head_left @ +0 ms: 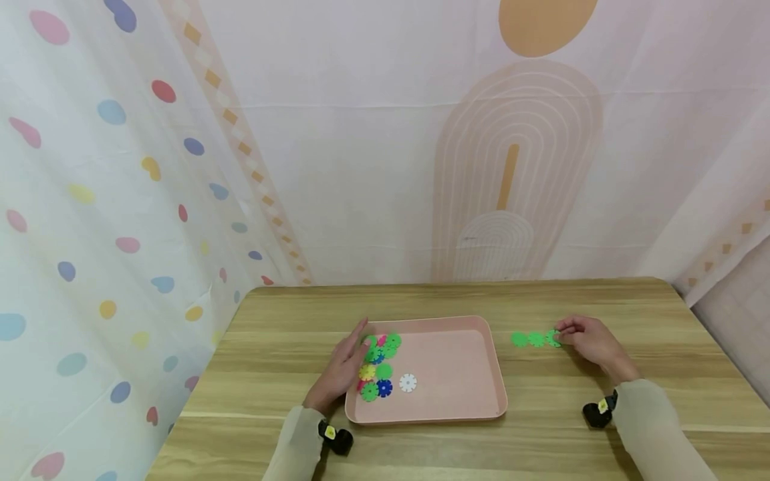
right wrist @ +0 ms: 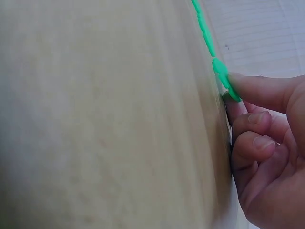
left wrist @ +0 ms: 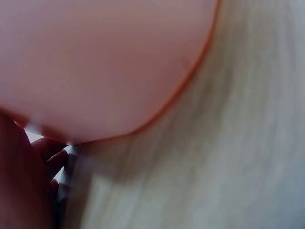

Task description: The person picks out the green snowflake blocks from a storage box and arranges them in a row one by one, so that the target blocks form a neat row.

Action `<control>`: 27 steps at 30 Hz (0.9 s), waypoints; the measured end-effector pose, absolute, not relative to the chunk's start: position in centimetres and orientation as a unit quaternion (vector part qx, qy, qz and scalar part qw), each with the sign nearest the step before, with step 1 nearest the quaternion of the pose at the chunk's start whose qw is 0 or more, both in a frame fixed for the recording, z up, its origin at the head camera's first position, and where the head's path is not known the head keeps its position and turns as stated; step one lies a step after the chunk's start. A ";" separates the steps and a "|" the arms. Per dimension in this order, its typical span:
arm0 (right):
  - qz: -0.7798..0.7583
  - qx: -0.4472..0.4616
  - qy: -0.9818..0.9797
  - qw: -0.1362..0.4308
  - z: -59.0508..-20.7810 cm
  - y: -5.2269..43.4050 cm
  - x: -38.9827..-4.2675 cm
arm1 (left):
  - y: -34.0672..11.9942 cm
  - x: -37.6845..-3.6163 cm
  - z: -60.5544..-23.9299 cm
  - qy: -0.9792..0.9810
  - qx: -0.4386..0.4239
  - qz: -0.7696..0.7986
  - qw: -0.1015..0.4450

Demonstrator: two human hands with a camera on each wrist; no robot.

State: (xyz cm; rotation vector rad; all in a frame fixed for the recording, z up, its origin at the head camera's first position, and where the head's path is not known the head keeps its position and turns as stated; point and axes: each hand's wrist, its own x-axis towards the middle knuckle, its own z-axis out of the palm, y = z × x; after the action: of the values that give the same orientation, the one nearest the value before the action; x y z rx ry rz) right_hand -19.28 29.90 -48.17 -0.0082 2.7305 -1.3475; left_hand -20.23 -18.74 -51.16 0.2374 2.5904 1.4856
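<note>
A pink tray [head_left: 445,419] lies on the table with notched plastic discs gathered along its left side. My left hand [head_left: 338,371] holds the tray's left rim, its thumb over the inside and its fingers along the outer wall; the left wrist view shows these fingers [left wrist: 56,162] only partly. To the right of the tray, green notched discs [head_left: 536,339] form a short row on the table. My right hand [head_left: 592,341] pinches the green disc [right wrist: 222,75] at the row's right end between thumb and index finger, with its other fingers curled. Whether the row's discs interlock, I cannot tell.
Inside the tray are a white disc [head_left: 408,383], a blue disc [head_left: 384,388], a yellow disc [head_left: 367,372] and several green ones. The wooden table [head_left: 457,451] extends back to a patterned curtain [head_left: 373,167].
</note>
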 end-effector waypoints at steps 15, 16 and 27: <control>-0.435 0.000 0.899 0.048 -48.3 29.7 -19.3 | -18.6 -20.2 -51.1 0.864 0.070 0.494 0.074; -0.433 -0.001 0.900 0.048 -48.3 29.7 -19.3 | -18.6 -20.2 -51.0 0.864 0.070 0.494 0.074; -0.423 -0.008 0.904 0.057 -48.2 29.9 -19.2 | -18.6 -20.1 -51.0 0.868 0.073 0.488 0.065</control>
State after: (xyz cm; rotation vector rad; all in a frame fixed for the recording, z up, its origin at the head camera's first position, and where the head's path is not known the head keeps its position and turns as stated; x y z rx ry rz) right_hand -19.21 29.87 -48.19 -0.0249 2.7415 -1.2840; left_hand -20.13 -18.58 -50.99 0.2197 2.6177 1.4714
